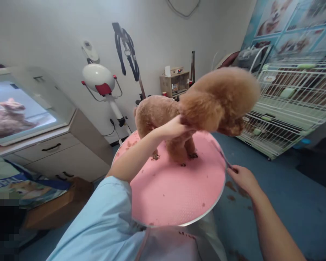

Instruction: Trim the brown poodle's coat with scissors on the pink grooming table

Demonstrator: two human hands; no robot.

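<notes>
A brown curly-haired dog (195,105) stands on a round pink grooming table (176,192), its head turned to the right. My left hand (175,127) is closed on the fur under the dog's neck and chin. My right hand (243,178) hangs beside the table's right rim, fingers closed on thin grooming scissors (221,154) whose blades point up toward the dog. Tufts of cut fur lie on the pink mat.
White wire pet cages (290,105) stand to the right. A glass-fronted drying cabinet (24,108) over drawers is at the left. A white and red dryer on a stand (99,79) and a grooming arm with black straps (127,50) rise behind the table. The floor is blue.
</notes>
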